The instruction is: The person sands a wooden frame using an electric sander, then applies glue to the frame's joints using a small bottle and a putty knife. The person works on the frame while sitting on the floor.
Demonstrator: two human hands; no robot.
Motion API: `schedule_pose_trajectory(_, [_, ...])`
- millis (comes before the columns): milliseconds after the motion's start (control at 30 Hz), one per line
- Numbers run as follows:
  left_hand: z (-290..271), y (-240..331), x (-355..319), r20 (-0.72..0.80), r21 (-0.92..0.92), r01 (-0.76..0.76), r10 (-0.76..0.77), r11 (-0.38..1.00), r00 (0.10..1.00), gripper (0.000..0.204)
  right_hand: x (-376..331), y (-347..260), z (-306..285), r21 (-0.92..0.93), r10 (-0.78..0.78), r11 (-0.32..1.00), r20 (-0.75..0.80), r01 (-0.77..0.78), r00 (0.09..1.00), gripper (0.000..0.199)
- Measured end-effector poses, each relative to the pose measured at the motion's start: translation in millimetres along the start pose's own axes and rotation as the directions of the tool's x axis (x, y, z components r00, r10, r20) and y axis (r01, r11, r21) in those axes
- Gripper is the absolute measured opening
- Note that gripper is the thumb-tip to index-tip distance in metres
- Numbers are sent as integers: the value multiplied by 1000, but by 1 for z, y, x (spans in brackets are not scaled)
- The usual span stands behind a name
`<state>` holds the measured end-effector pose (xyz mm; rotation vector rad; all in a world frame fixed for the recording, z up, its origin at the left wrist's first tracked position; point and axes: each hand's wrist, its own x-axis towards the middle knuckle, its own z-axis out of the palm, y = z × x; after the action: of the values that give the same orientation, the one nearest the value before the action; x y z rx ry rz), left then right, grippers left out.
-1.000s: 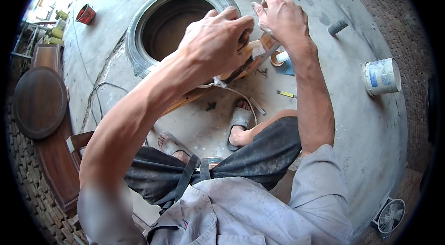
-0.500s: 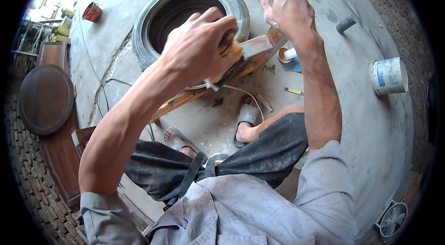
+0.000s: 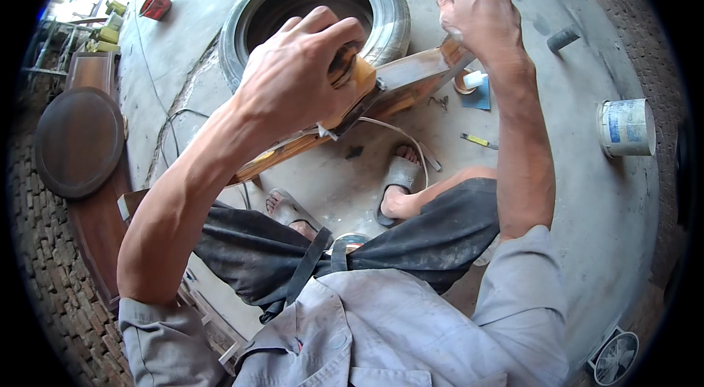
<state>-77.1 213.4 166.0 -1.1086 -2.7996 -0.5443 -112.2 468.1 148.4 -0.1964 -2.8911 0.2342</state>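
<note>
1. Head view: we see the left hand (image 3: 304, 61) wrapped round a yellow-and-black tool (image 3: 361, 80), hard-looking body, dark flat base, over the middle of the wooden piece (image 3: 423, 70).
2. The right hand (image 3: 484, 17), well apart from the left, is at the wood's far end, fingers bent, whitish dust on them; we can't tell whether it grips the wood.
3. Wooden piece: long, straight-edged, greyish smooth face, orange-brown grain along the side, slanting in front of the tyre (image 3: 392, 17).
4. Tyre: thick black rubber ring, dusty grey sidewall, on rough, stained concrete floor (image 3: 587, 204).
5. Right of the wood we have a blue sheet (image 3: 482, 99), a slim yellow cutter (image 3: 478, 140) and a scuffed white bucket (image 3: 627, 127). Far left: smooth dark round wooden panel (image 3: 79, 141).
6. Hidden: the left palm and fingertips, much of the tool, and the wood behind the left forearm. Tool-to-wood contact is hard to make out.
7. Cut off or dim: the fan (image 3: 616, 358) at the lower right rim; upper left is washed out.
</note>
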Motion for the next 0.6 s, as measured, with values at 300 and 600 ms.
schedule_pose_trajectory(300, [12,15,10,-18,36,-50,51,998,999,35,10,11,10,-22,-28,999,3,28,1000,40])
schedule_pose_trajectory(600, [-29,-15,-82,-65,10,147,-146,989,987,36,7,8,2,-29,-1,1000,59,3,998,44])
